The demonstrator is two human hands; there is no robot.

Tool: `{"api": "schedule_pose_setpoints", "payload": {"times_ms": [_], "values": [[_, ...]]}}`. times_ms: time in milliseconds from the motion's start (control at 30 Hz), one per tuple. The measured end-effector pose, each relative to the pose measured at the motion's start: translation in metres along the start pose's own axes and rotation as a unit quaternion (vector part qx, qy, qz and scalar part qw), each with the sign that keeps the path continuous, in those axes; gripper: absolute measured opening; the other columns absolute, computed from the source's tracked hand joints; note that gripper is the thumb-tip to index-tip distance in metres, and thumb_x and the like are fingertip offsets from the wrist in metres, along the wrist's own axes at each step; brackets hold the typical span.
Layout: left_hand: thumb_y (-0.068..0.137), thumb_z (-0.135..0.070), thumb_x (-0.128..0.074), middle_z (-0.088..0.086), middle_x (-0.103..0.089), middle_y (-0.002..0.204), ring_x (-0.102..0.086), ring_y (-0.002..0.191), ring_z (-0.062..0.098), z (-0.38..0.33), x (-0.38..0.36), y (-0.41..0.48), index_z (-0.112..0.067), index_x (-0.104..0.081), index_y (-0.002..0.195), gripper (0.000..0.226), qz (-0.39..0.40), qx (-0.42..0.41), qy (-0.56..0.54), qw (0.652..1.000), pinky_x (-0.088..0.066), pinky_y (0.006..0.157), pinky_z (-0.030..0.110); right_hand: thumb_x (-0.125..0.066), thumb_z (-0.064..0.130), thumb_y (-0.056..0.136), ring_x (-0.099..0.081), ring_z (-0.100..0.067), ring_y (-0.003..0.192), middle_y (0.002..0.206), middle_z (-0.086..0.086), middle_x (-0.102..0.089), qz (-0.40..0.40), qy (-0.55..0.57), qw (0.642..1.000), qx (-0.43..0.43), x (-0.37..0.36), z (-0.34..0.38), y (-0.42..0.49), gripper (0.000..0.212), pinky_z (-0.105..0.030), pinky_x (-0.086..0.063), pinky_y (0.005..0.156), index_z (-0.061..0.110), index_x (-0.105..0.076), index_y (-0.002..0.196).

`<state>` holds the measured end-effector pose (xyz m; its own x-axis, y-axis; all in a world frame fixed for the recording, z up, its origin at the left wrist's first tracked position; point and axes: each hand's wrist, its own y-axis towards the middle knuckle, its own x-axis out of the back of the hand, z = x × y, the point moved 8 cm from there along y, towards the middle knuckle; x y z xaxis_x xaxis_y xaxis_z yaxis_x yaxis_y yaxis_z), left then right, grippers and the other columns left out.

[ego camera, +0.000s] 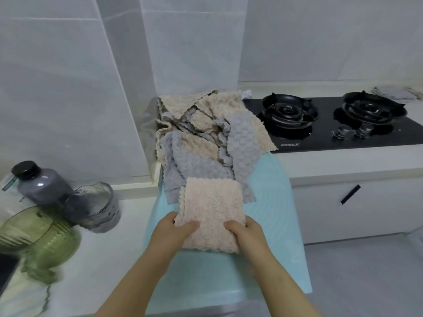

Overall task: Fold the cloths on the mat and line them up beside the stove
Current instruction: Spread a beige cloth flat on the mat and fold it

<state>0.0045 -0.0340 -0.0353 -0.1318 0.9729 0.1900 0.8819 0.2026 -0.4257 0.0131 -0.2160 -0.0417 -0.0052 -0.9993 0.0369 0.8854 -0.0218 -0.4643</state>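
Left hand [180, 227] and right hand [247, 229] each grip the near edge of the folded pink cloth [212, 202] on the mat [274, 202], thumbs on top, presumably to hold its fold flat before transfer beside the stove [332, 138].

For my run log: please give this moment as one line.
phase: folding; left hand, right hand: grip folded pink cloth; on: mat; behind: unfolded pile

- Fingers of the left hand [177, 227] and right hand [248, 232]: hidden by the folded cloth [211, 213]; only the thumbs show on top.
- Lower layers of the pile of cloths [206, 138]: covered; count cannot be told.
- Far end of the mat [274, 202]: hidden beneath the pile.
- Near left, the green jar [39, 236]: blurred, cut by the left edge.
- Right end of the stove [320, 139]: cut off; label lettering too small to read.
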Motion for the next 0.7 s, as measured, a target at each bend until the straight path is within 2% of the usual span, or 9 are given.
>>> {"api": "schedule_pose_setpoints", "payload": {"times_ms": [133, 167, 233, 333, 500, 600, 700], "values": [[0.082, -0.014, -0.069, 0.004, -0.069, 0.106, -0.067, 0.094, 0.022, -0.021, -0.072, -0.007, -0.014, -0.058, 0.112, 0.031, 0.077, 0.006, -0.083, 0.994, -0.053, 0.090, 0.040, -0.058, 0.007, 0.085, -0.066, -0.024, 0.096, 0.105, -0.009, -0.070, -0.043, 0.150, 0.988, -0.004, 0.063, 0.000, -0.005, 0.025, -0.039, -0.053, 0.088, 0.007, -0.061, 0.110], [0.083, -0.016, -0.069, 0.005, -0.068, 0.108, -0.067, 0.095, 0.022, -0.026, -0.089, -0.008, -0.013, -0.056, 0.115, 0.034, 0.084, 0.002, -0.083, 0.993, -0.053, 0.089, 0.040, -0.059, 0.007, 0.086, -0.066, -0.026, 0.095, 0.104, -0.010, -0.070, -0.060, 0.174, 0.983, -0.008, 0.080, -0.001, -0.006, 0.025, -0.040, -0.054, 0.086, 0.007, -0.061, 0.110], [0.084, -0.018, -0.067, 0.005, -0.067, 0.106, -0.066, 0.091, 0.021, -0.038, -0.132, -0.012, -0.013, -0.054, 0.113, 0.032, 0.098, -0.005, -0.079, 0.992, -0.055, 0.075, 0.034, -0.059, 0.010, 0.087, -0.068, -0.028, 0.091, 0.101, -0.011, -0.071, -0.079, 0.216, 0.973, -0.014, 0.121, 0.000, -0.010, 0.021, -0.038, -0.056, 0.075, 0.008, -0.061, 0.108], [0.089, -0.022, -0.061, 0.006, -0.067, 0.101, -0.066, 0.086, 0.021, -0.056, -0.202, -0.017, -0.011, -0.054, 0.108, 0.023, 0.124, -0.012, -0.096, 0.988, -0.053, 0.065, 0.030, -0.058, 0.016, 0.089, -0.066, -0.022, 0.082, 0.095, -0.006, -0.071, -0.098, 0.223, 0.970, -0.012, 0.188, 0.007, -0.014, 0.012, -0.029, -0.052, 0.059, 0.016, -0.061, 0.101], [0.095, -0.032, -0.049, 0.007, -0.068, 0.104, -0.064, 0.086, 0.021, -0.078, -0.343, -0.027, -0.012, -0.056, 0.111, 0.026, 0.188, 0.027, -0.120, 0.975, -0.048, 0.059, 0.026, -0.058, 0.020, 0.090, -0.062, -0.020, 0.076, 0.092, -0.005, -0.068, -0.137, 0.228, 0.964, -0.004, 0.324, 0.015, -0.008, 0.009, -0.027, -0.047, 0.058, 0.017, -0.059, 0.098], [0.096, -0.029, -0.049, 0.006, -0.070, 0.099, -0.064, 0.083, 0.020, -0.100, -0.428, -0.035, -0.009, -0.057, 0.110, 0.026, 0.222, 0.017, -0.110, 0.969, -0.050, 0.063, 0.026, -0.057, 0.020, 0.091, -0.062, -0.021, 0.074, 0.089, -0.005, -0.068, -0.159, 0.229, 0.960, 0.014, 0.408, 0.021, -0.006, 0.009, -0.027, -0.046, 0.058, 0.016, -0.059, 0.098], [0.095, -0.024, -0.050, 0.009, -0.070, 0.103, -0.065, 0.090, 0.025, -0.118, -0.502, -0.040, -0.006, -0.059, 0.113, 0.027, 0.244, 0.016, -0.105, 0.964, -0.050, 0.072, 0.029, -0.058, 0.020, 0.090, -0.063, -0.023, 0.079, 0.097, -0.008, -0.068, -0.173, 0.236, 0.956, 0.016, 0.480, 0.021, -0.002, 0.018, -0.029, -0.049, 0.059, 0.013, -0.057, 0.106]]}}
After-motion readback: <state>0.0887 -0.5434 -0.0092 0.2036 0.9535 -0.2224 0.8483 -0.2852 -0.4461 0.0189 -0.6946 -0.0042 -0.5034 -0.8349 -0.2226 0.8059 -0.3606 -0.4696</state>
